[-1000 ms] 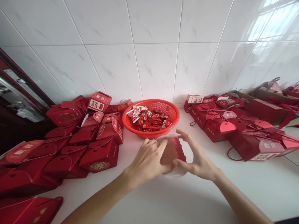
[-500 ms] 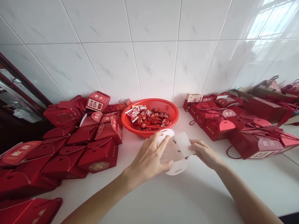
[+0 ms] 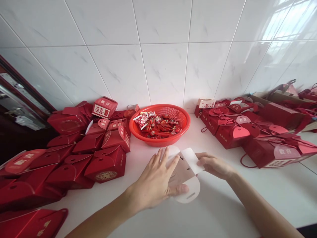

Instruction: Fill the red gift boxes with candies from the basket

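Note:
An unfolded paper gift box, pale inside with slotted rounded flaps, is between my hands above the white counter, in front of the basket. My left hand lies over its left side, fingers stretched and spread, the thumb resting by the near flap. With bent fingers, my right hand grips the white flap on the box's right side. Part of those fingertips is hidden behind the flap. The box's outer face is turned away from view.
Behind my hands stands a red plastic basket of red-wrapped candies. Folded red gift boxes crowd the left side. More red boxes with cord handles stand at right. A tiled wall bounds the back.
The box has come lower and nearer to me, its near rounded flap now showing more. My left fingers have straightened and spread. My right hand stays at the right flap.

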Tool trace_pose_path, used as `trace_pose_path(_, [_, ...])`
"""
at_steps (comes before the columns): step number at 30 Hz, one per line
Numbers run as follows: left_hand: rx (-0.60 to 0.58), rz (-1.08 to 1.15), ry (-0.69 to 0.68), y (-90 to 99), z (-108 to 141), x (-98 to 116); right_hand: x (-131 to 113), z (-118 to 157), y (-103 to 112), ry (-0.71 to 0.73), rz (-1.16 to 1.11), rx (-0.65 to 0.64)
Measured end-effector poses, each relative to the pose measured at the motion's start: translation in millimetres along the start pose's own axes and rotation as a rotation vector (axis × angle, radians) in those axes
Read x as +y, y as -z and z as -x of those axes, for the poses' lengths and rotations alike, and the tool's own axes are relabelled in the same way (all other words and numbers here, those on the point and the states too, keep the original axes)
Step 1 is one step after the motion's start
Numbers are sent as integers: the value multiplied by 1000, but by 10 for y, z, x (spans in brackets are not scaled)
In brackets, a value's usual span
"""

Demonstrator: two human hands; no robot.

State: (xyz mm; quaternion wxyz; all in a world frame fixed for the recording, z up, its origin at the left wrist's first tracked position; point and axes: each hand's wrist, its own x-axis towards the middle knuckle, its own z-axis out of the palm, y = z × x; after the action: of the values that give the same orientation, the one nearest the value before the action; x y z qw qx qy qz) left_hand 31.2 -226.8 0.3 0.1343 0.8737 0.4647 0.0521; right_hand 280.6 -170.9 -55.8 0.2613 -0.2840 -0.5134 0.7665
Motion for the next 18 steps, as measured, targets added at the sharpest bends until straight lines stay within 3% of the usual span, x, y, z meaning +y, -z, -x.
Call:
trace_pose_path(5, [88, 41, 49, 3, -93, -44, 66, -49, 16, 51, 3, 101])
trace_pose_path(11, [52, 63, 146, -2, -134, -36, 156, -98, 31, 54, 29, 125])
trace_pose_path(18, [131, 94, -20, 17, -165, -67, 142, -103, 33, 67, 72, 155])
